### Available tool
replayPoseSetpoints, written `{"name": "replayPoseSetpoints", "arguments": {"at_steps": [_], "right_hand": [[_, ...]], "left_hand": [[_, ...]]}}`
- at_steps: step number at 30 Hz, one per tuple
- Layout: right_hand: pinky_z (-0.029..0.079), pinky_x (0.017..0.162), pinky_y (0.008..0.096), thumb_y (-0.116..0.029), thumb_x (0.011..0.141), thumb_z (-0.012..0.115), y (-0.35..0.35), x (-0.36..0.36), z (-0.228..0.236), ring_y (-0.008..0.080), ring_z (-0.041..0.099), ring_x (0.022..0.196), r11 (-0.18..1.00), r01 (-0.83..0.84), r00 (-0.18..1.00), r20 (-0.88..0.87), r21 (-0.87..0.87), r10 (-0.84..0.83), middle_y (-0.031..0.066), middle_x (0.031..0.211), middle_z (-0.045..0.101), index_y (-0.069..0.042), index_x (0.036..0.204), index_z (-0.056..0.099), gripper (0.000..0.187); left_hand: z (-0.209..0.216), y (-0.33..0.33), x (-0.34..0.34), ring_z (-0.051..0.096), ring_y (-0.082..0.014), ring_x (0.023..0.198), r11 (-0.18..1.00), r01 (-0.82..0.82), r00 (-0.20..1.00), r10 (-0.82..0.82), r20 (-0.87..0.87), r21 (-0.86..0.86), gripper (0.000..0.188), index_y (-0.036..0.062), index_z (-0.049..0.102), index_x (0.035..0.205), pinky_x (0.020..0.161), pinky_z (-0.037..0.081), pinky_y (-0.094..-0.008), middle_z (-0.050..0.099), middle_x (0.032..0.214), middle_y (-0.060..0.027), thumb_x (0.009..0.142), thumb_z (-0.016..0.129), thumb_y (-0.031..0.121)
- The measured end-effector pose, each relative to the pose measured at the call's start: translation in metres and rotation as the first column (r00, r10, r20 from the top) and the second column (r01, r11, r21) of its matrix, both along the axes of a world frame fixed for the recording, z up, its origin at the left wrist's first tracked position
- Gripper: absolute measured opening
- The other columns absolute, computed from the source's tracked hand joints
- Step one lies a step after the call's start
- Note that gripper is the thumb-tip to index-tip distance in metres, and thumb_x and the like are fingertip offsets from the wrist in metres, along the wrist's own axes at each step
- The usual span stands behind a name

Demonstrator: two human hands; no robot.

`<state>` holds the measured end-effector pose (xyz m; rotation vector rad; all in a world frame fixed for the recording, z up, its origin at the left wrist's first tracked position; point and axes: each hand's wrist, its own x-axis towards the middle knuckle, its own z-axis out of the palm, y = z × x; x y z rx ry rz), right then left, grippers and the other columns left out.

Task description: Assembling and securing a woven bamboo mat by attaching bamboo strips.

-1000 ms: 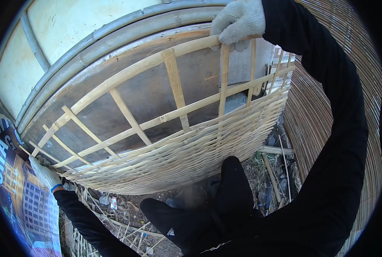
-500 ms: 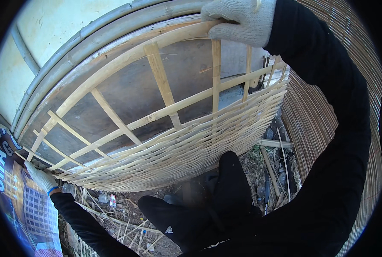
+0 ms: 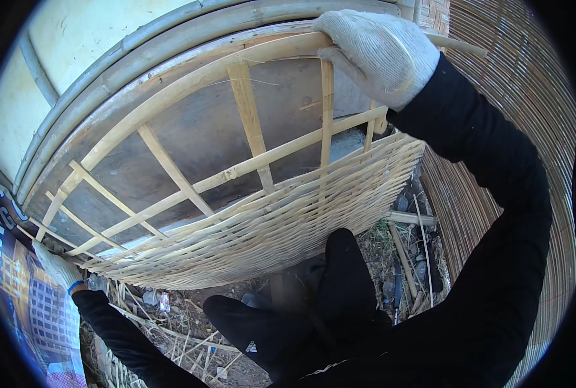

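A woven bamboo panel point(image 3: 256, 236) stands tilted in front of my knees, its lower part tightly woven and its upper part an open lattice of uprights. Along the top a long bamboo strip point(image 3: 191, 90) bends in an arc across the uprights. At the upper right my right hand point(image 3: 385, 61), in a pale knitted glove, is closed over this strip, with its end sticking out beyond the glove. My left hand point(image 3: 55, 266), gloved too, is closed at the panel's left end, where the strips come together; its fingertips are partly hidden.
Behind the panel are a dark board point(image 3: 191, 149) and curved bamboo poles point(image 3: 139, 58). A slatted bamboo screen point(image 3: 469, 187) stands on the right. A printed banner point(image 3: 36, 304) hangs at the left. Scraps of bamboo point(image 3: 204, 355) and a dark slim tool point(image 3: 398, 291) lie on the ground.
My right hand has turned and shifted slightly right and down along the top strip, whose end now shows beyond the glove. The left hand stays at the panel's left end.
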<state>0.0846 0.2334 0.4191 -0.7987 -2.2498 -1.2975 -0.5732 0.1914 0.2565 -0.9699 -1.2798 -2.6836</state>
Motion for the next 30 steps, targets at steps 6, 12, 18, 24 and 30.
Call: {"name": "replayPoseSetpoints", "arguments": {"at_steps": [6, 12, 18, 24, 30], "right_hand": [[0.06, 0.079, 0.0392, -0.016, 0.101, 0.063, 0.016, 0.0, -0.014, 0.0339, 0.071, 0.088, 0.988, -0.122, 0.99, -0.058, 0.091, 0.128, 0.0184, 0.1, 0.07, -0.002, 0.124, 0.062, 0.027], [0.057, 0.09, 0.0432, -0.013, 0.1, 0.063, 0.016, -0.003, -0.034, 0.0362, 0.068, 0.1, 0.985, -0.157, 0.977, -0.136, 0.064, 0.165, 0.02, 0.111, 0.069, -0.001, 0.126, 0.063, 0.029], [0.054, 0.097, 0.045, -0.011, 0.098, 0.064, 0.011, 0.004, -0.027, 0.0379, 0.066, 0.106, 0.983, -0.179, 0.973, -0.141, 0.037, 0.182, 0.019, 0.113, 0.069, -0.002, 0.135, 0.06, 0.038], [0.055, 0.096, 0.0396, -0.009, 0.097, 0.066, 0.009, 0.065, 0.01, 0.0342, 0.067, 0.101, 0.98, 0.012, 0.998, 0.056, -0.197, -0.001, 0.0168, 0.111, 0.07, -0.003, 0.137, 0.06, 0.041], [0.06, 0.085, 0.0351, -0.004, 0.094, 0.07, 0.02, 0.083, 0.016, 0.0293, 0.067, 0.101, 0.974, -0.171, 0.985, -0.003, -0.15, 0.172, 0.014, 0.114, 0.065, -0.006, 0.138, 0.059, 0.046]], "left_hand": [[0.002, -0.001, 0.012, 0.033, -0.0052, 0.058, 0.999, -0.034, 0.999, 0.034, -0.004, -0.026, 0.04, 0.0162, 0.05, 0.079, 0.052, 0.027, -0.0239, 0.037, 0.067, 0.0074, 0.107, 0.057, 0.044], [0.001, 0.003, 0.011, 0.034, -0.005, 0.058, 1.0, -0.014, 1.0, 0.014, 0.012, -0.016, 0.042, 0.0158, 0.051, 0.078, 0.052, 0.028, -0.0234, 0.038, 0.068, 0.0076, 0.107, 0.056, 0.046], [-0.001, 0.004, -0.008, 0.039, -0.0072, 0.063, 0.999, 0.032, 0.994, -0.03, 0.101, -0.013, 0.039, 0.0123, 0.059, 0.087, 0.058, 0.034, -0.0238, 0.045, 0.073, 0.0049, 0.104, 0.06, 0.047], [-0.005, 0.005, -0.017, 0.045, -0.0073, 0.073, 0.998, -0.034, 0.999, 0.033, -0.022, -0.061, 0.037, 0.0081, 0.063, 0.106, 0.067, 0.038, -0.023, 0.05, 0.083, 0.0054, 0.109, 0.051, 0.043], [0.002, 0.0, -0.027, 0.031, -0.0063, 0.062, 0.989, 0.146, 0.984, -0.147, 0.098, 0.02, 0.036, 0.0154, 0.047, 0.083, 0.057, 0.027, -0.0246, 0.033, 0.072, 0.0058, 0.107, 0.056, 0.04]]}}
